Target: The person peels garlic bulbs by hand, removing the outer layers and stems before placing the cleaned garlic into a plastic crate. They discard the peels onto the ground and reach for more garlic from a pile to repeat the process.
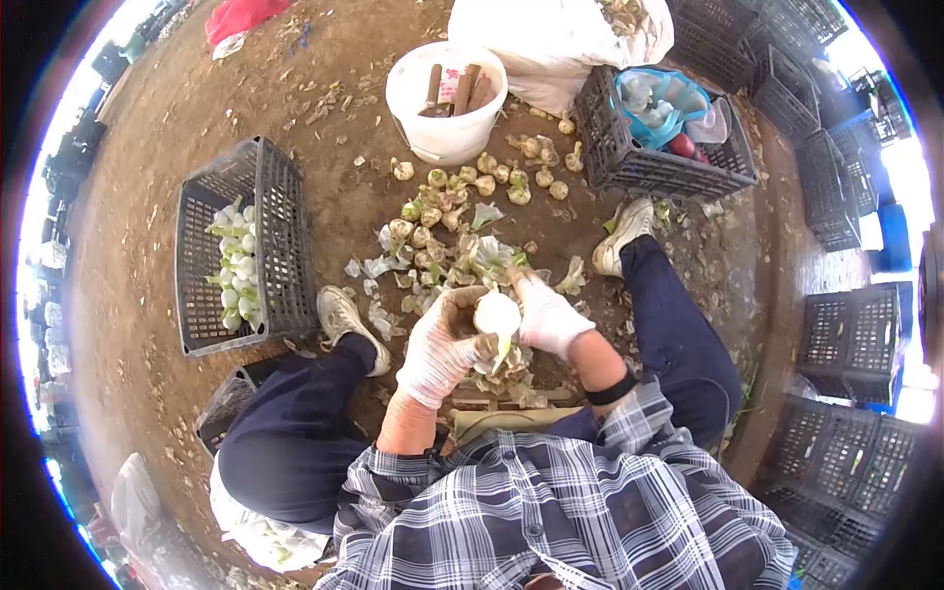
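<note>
Bulb [497,313], round, white and peeled clean, with a pale green stub below, sits between both gloved hands above the dirt floor [147,147]. Left hand [438,349] wraps it from eight o'clock; right hand [546,315] pinches it from three o'clock. Untrimmed bulbs [462,192] lie at twelve o'clock.

**Bare Earth, Crates and Bulbs**

The dirt ground [177,108] carried a dark crate [285,226] at left with white trimmed bulbs inside, a white bucket [444,138] at the top, and a second crate [629,162] beside a white sack [551,39]. Between them lay a heap of untrimmed bulbs [462,192] and peeled leaves [379,265] (scattered thickly near the shoes), with stacked crates [846,334] at right
</note>
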A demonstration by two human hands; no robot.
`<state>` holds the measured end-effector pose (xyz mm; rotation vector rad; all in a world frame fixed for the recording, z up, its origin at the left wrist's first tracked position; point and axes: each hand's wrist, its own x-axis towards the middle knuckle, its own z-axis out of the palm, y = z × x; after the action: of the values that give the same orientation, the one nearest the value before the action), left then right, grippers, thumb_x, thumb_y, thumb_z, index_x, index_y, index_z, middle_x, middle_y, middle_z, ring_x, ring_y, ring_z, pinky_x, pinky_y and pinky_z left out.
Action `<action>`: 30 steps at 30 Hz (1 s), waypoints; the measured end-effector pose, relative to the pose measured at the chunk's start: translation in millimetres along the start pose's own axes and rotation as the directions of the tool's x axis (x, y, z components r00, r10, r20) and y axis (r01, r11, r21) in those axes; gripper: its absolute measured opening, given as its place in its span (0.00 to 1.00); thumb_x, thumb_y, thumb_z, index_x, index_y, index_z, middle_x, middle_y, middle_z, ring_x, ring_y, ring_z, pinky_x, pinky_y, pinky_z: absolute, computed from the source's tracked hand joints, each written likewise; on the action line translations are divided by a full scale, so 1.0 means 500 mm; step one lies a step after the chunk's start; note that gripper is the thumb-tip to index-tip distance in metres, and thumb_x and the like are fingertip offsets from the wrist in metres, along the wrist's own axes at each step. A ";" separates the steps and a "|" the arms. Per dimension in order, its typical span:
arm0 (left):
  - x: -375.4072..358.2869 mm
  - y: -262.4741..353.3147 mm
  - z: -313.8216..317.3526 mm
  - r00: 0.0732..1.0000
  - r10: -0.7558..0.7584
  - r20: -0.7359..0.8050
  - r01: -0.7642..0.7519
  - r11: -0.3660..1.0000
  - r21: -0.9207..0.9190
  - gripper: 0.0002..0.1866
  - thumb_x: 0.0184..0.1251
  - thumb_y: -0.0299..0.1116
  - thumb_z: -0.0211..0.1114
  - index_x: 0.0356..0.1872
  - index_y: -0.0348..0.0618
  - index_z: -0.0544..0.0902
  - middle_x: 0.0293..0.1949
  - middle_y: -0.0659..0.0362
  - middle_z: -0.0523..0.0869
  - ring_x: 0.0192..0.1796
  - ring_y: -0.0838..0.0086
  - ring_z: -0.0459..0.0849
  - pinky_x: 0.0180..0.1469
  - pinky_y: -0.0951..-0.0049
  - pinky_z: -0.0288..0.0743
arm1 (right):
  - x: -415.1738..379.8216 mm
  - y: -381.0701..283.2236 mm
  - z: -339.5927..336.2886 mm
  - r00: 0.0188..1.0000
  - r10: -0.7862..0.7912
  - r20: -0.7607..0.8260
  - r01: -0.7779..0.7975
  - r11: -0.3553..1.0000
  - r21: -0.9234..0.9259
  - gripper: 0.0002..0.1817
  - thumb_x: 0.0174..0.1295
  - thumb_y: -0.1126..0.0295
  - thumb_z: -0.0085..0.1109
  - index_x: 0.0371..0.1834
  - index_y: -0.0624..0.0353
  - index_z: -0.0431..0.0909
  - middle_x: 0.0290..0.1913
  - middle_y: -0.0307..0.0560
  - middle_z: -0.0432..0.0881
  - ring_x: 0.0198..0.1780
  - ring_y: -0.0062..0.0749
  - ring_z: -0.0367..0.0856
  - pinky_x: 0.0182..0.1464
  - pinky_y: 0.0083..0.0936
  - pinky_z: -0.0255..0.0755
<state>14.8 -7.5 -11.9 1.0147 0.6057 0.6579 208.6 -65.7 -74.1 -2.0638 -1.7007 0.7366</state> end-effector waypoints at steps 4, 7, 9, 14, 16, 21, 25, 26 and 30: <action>0.012 0.012 0.014 0.986 0.113 -0.120 -0.064 0.933 0.354 0.30 0.56 0.25 0.77 0.62 0.40 0.79 0.51 0.59 0.84 0.52 0.74 0.83 0.56 0.74 0.78 | -0.043 -0.078 -0.130 0.933 -0.122 0.339 -0.340 0.011 0.940 0.36 0.65 0.59 0.64 0.74 0.61 0.64 0.62 0.48 0.78 0.61 0.32 0.78 0.60 0.32 0.76; 0.014 0.052 0.023 0.972 0.227 -0.060 -0.136 0.754 0.643 0.26 0.58 0.21 0.71 0.60 0.39 0.80 0.51 0.58 0.84 0.51 0.75 0.83 0.54 0.75 0.79 | -0.050 -0.098 -0.144 0.949 -0.171 0.263 -0.279 -0.077 0.957 0.35 0.66 0.60 0.63 0.73 0.61 0.65 0.60 0.47 0.79 0.59 0.31 0.80 0.59 0.31 0.76; 0.012 0.059 0.026 0.955 0.296 -0.007 -0.170 0.568 0.805 0.25 0.57 0.20 0.70 0.60 0.38 0.80 0.52 0.57 0.84 0.51 0.76 0.83 0.53 0.75 0.79 | -0.048 -0.106 -0.137 0.963 -0.192 0.191 -0.199 -0.022 0.980 0.32 0.66 0.65 0.62 0.73 0.62 0.66 0.58 0.47 0.81 0.56 0.28 0.80 0.59 0.27 0.76; 0.005 0.060 0.002 0.990 0.037 -0.133 0.028 0.889 0.457 0.16 0.61 0.21 0.67 0.51 0.34 0.85 0.42 0.54 0.89 0.43 0.73 0.87 0.49 0.74 0.80 | -0.045 -0.127 -0.141 0.990 0.011 0.144 -0.127 0.536 0.834 0.27 0.65 0.78 0.56 0.69 0.65 0.70 0.55 0.44 0.82 0.49 0.23 0.79 0.52 0.19 0.74; 0.011 0.043 -0.008 0.994 0.081 -0.080 -0.009 0.756 0.655 0.15 0.62 0.22 0.67 0.51 0.35 0.86 0.41 0.54 0.89 0.42 0.73 0.87 0.47 0.74 0.80 | -0.045 -0.122 -0.130 0.993 -0.029 0.117 -0.073 0.625 0.777 0.26 0.65 0.80 0.53 0.69 0.65 0.71 0.52 0.43 0.82 0.43 0.22 0.78 0.46 0.17 0.74; 0.014 0.041 0.002 0.964 0.264 0.040 -0.131 0.337 0.933 0.07 0.62 0.25 0.67 0.41 0.37 0.87 0.34 0.52 0.88 0.36 0.70 0.87 0.41 0.72 0.79 | -0.041 -0.127 -0.119 0.993 -0.111 0.032 0.065 0.769 0.636 0.26 0.63 0.82 0.49 0.67 0.64 0.73 0.45 0.40 0.81 0.32 0.20 0.71 0.33 0.16 0.69; 0.021 0.015 -0.009 0.968 0.220 -0.119 -0.033 0.582 0.812 0.05 0.63 0.25 0.65 0.36 0.35 0.84 0.31 0.55 0.86 0.34 0.74 0.84 0.38 0.73 0.78 | -0.031 -0.130 -0.146 0.963 -0.052 0.263 -0.178 0.612 0.770 0.25 0.65 0.78 0.52 0.68 0.63 0.72 0.48 0.40 0.82 0.40 0.20 0.76 0.44 0.18 0.73; 0.024 0.012 -0.009 0.966 0.125 -0.227 0.072 0.713 0.697 0.05 0.63 0.25 0.65 0.36 0.34 0.84 0.31 0.55 0.86 0.34 0.75 0.83 0.38 0.74 0.77 | -0.022 -0.119 -0.126 0.969 -0.098 0.228 -0.150 0.504 0.851 0.26 0.65 0.76 0.53 0.69 0.63 0.71 0.49 0.41 0.81 0.43 0.21 0.77 0.47 0.19 0.73; 0.030 -0.020 -0.022 0.948 0.062 -0.311 0.145 0.788 0.599 0.06 0.65 0.26 0.64 0.38 0.33 0.83 0.31 0.55 0.86 0.32 0.76 0.82 0.37 0.74 0.78 | -0.012 -0.100 -0.058 0.962 -0.005 0.272 -0.271 0.068 0.960 0.35 0.65 0.73 0.56 0.76 0.61 0.60 0.51 0.43 0.81 0.51 0.26 0.78 0.57 0.23 0.72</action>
<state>18.8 6.0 -27.8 1.5152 1.1778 0.5946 186.1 -60.0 -21.1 -1.0325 -0.5013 1.6344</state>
